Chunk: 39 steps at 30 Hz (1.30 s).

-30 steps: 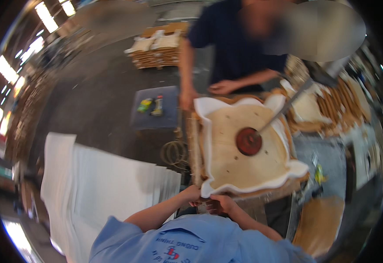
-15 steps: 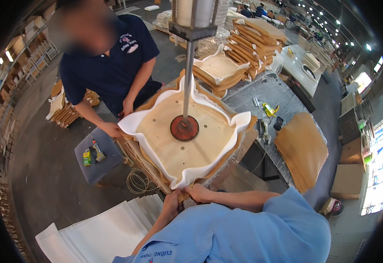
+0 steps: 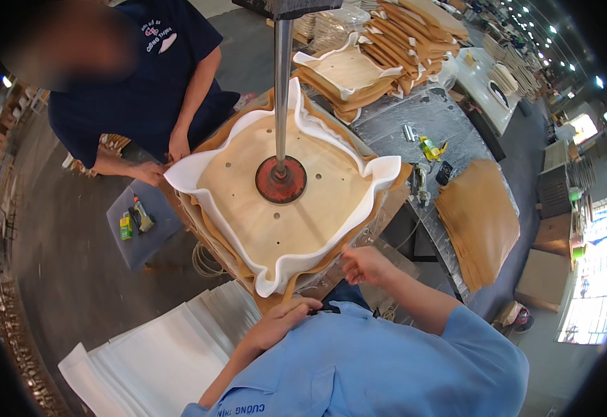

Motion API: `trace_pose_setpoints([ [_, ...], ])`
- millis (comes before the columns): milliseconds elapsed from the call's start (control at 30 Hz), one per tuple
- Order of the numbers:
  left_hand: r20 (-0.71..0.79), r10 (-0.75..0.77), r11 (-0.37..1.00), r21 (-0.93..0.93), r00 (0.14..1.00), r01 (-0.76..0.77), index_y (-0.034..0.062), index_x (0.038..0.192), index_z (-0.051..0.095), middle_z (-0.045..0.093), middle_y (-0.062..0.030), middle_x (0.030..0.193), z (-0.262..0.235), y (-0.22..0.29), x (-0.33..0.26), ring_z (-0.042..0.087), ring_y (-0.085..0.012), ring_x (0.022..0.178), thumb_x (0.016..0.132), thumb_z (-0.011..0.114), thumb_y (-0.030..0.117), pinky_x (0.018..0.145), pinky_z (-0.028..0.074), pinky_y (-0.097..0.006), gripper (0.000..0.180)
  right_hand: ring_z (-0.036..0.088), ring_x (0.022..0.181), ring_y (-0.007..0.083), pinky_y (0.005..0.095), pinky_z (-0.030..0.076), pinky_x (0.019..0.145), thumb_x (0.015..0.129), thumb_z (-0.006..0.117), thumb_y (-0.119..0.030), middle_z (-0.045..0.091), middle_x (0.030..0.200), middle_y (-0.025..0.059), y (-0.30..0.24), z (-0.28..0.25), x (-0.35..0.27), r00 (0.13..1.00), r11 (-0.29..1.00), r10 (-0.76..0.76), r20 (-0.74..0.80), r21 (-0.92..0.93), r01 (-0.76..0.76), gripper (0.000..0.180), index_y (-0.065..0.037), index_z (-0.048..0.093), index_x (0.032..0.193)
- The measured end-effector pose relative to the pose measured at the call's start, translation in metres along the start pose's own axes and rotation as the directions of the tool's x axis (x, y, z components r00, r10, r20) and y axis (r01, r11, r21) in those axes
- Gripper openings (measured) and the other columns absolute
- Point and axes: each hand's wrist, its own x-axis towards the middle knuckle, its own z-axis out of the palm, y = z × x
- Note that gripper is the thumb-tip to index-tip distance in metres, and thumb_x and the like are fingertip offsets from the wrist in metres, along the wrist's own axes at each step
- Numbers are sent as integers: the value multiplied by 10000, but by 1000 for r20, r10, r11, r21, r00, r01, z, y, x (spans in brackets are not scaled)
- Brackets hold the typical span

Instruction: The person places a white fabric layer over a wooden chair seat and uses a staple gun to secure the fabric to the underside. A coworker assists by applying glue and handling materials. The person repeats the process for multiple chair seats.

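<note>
Since the earlier frame the right hand [image 3: 363,265] had lifted off, fingers loosely curled, holding nothing. The left hand [image 3: 284,316] lay bent-wristed, gripping the tan cover's edge [image 3: 270,300] beneath the white foam [image 3: 276,272].

Bright, even workshop light from ceiling lamps at the upper right. Fisheye bending and black vignette at the rim; centre sharp.

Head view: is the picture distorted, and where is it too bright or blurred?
Head view: fisheye bending curves the grey worktable edge and leaves a black rim; the window at far right and the ceiling lamps are blown out; a co-worker's face is blurred; the square plywood seat panel with its red round press disc is sharp and evenly lit.
</note>
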Motion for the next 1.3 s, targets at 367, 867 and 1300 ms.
trace_pose_setpoints([
  [367,-219,-542,383,-924,811,6,121,1361,612,820,-128,1185,29,-96,121,792,-355,991,1154,478,512,940,601,-510,462,702,631,248,463,639,646,1079,578,-362,721,863,94,-55,-32,59,979,959,205,-12,201,-199,338,-30,638,1100],
  [867,-421,-529,639,-769,737,19,65,840,633,595,-98,644,32,-84,161,629,-300,629,1145,447,553,668,564,-431,604,558,457,214,416,534,500,1132,525,-496,585,589,76,-69,-45,70,984,909,-52,171,-401,117,583,-16,665,832],
  [1300,-247,-492,567,-819,835,92,50,1065,730,745,-105,825,57,-70,153,641,-235,635,1132,486,628,676,568,-431,631,682,562,206,368,569,525,1095,610,-549,685,744,77,-101,-116,39,996,970,49,77,-242,-29,566,-1,690,978],
])
